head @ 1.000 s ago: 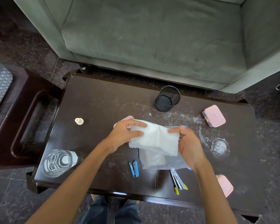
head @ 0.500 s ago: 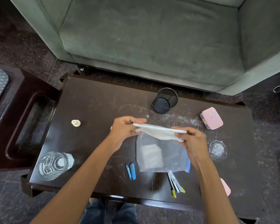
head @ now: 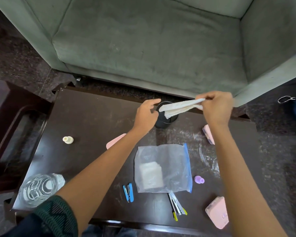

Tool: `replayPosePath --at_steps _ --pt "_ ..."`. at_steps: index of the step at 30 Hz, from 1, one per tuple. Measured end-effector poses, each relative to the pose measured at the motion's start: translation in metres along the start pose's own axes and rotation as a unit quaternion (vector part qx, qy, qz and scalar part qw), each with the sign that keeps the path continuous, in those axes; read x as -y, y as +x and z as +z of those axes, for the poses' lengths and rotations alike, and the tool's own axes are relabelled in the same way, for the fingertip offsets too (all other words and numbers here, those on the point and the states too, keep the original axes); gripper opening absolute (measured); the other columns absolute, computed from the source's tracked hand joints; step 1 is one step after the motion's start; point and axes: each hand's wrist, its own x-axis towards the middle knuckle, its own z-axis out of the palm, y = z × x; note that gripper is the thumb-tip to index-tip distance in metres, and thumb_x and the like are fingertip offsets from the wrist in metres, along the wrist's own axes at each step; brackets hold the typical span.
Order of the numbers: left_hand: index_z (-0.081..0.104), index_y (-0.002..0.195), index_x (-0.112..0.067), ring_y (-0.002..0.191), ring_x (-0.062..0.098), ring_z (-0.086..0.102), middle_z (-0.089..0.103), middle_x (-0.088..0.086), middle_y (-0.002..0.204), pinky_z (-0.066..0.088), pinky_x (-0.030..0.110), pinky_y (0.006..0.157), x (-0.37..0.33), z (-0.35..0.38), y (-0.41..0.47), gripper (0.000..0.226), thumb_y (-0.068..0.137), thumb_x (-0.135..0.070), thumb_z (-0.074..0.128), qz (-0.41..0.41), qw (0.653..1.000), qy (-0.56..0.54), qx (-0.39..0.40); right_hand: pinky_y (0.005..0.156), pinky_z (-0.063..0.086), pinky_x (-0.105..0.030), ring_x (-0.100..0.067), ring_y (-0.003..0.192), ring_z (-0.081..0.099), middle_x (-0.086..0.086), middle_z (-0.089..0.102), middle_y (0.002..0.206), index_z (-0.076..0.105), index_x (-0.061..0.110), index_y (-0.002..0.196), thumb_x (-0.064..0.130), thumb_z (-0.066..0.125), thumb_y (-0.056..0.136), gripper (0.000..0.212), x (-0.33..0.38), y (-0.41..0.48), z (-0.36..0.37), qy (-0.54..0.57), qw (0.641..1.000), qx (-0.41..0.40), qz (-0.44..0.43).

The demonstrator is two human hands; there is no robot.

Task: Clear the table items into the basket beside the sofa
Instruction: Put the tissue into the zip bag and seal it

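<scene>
My right hand (head: 215, 106) pinches a folded white cloth (head: 178, 106) and holds it over the black mesh pen cup (head: 166, 121) at the table's far edge. My left hand (head: 146, 113) hovers just left of the cup, fingers apart, holding nothing. A clear zip bag (head: 171, 161) with a white pad inside lies flat on the dark table (head: 92, 120). Around it lie a blue nail clipper (head: 128, 192), pens (head: 175, 206), a purple cap (head: 199, 179), a cream cap (head: 68, 139) and three pink cases (head: 217, 212), (head: 208, 135), (head: 114, 142).
A glass jar (head: 38, 189) stands at the table's near left corner. A grey-green sofa (head: 152, 43) fills the far side. A dark wooden side stand (head: 12, 134) sits left of the table. The basket is out of view.
The zip bag was let go and now lies on the table. Both hands rose toward the pen cup; the right hand alone carries the cloth and the left has let go.
</scene>
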Motion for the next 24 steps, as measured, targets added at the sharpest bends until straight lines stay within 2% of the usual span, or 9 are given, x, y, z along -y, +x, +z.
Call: replayPosePath --at_steps 3,5,7,10,14,18,21,24 --pt "0.055 0.129 -0.007 0.126 0.02 0.049 0.053 0.009 0.135 0.031 0.014 0.101 0.003 0.01 0.007 0.052 0.081 0.011 0.05 0.042 0.996 0.069 0.027 0.066 0.049 -0.032 -0.04 0.075 0.064 -0.025 0.072 0.084 0.076 0.005 0.086 -0.01 0.045 0.071 0.038 0.005 0.004 0.023 -0.067 0.997 0.025 -0.024" --pt "0.054 0.13 -0.007 0.126 0.021 0.049 0.053 0.009 0.136 0.031 0.015 0.101 0.005 0.016 0.009 0.052 0.081 0.01 0.051 0.054 0.993 0.09 0.058 0.069 0.052 -0.037 -0.044 0.077 0.062 -0.027 0.07 0.086 0.075 0.006 0.089 -0.01 0.042 0.071 0.041 0.004 0.006 0.037 -0.094 0.994 0.056 -0.021" --pt "0.052 0.132 -0.008 0.125 0.023 0.05 0.052 0.009 0.138 0.036 0.025 0.104 0.006 0.02 0.01 0.053 0.082 0.009 0.05 0.049 0.991 0.093 0.084 0.076 0.053 -0.042 -0.045 0.083 0.062 -0.028 0.068 0.09 0.074 0.006 0.092 -0.01 0.041 0.073 0.041 0.003 0.005 0.047 -0.116 0.989 0.089 -0.019" --pt "0.053 0.131 -0.01 0.12 0.028 0.054 0.055 0.011 0.134 0.045 0.038 0.101 0.006 0.022 0.012 0.055 0.08 0.01 0.05 0.036 0.993 0.072 0.091 0.077 0.05 -0.04 -0.041 0.095 0.061 -0.023 0.067 0.104 0.071 0.01 0.101 -0.008 0.043 0.08 0.04 -0.002 0.002 0.059 -0.144 0.979 0.145 -0.018" --pt "0.054 0.131 -0.011 0.116 0.03 0.055 0.061 0.012 0.127 0.048 0.044 0.097 0.008 0.021 0.013 0.057 0.078 0.01 0.049 0.033 0.994 0.045 0.093 0.089 0.047 -0.04 -0.031 0.112 0.056 -0.007 0.061 0.125 0.056 0.023 0.125 -0.001 0.044 0.084 0.049 -0.011 0.003 0.065 -0.148 0.968 0.203 -0.016" --pt "0.045 0.138 -0.01 0.126 0.024 0.047 0.052 0.01 0.138 0.038 0.027 0.103 0.008 0.019 0.013 0.059 0.082 0.01 0.049 0.021 0.997 0.048 0.058 0.092 0.043 -0.04 -0.028 0.119 0.049 -0.005 0.054 0.134 0.044 0.023 0.136 0.004 0.049 0.083 0.057 -0.019 0.007 0.061 -0.139 0.966 0.213 -0.033" --pt "0.046 0.137 -0.011 0.127 0.02 0.046 0.051 0.007 0.138 0.038 0.029 0.105 0.005 0.014 0.008 0.057 0.083 0.008 0.048 0.042 0.998 0.026 0.032 0.099 0.041 -0.044 -0.027 0.127 0.041 -0.006 0.046 0.14 0.036 0.021 0.14 0.008 0.056 0.081 0.064 -0.027 0.002 0.05 -0.117 0.969 0.21 -0.061" --pt "0.055 0.127 -0.015 0.113 0.016 0.055 0.059 0.002 0.127 0.045 0.03 0.097 0.013 0.009 -0.011 0.05 0.082 0.007 0.045 0.016 0.996 -0.01 -0.089 0.098 0.041 -0.037 -0.024 0.117 0.048 -0.01 0.049 0.133 0.042 0.014 0.136 0.006 0.057 0.081 0.057 -0.045 -0.029 0.03 -0.002 0.993 0.12 -0.011"
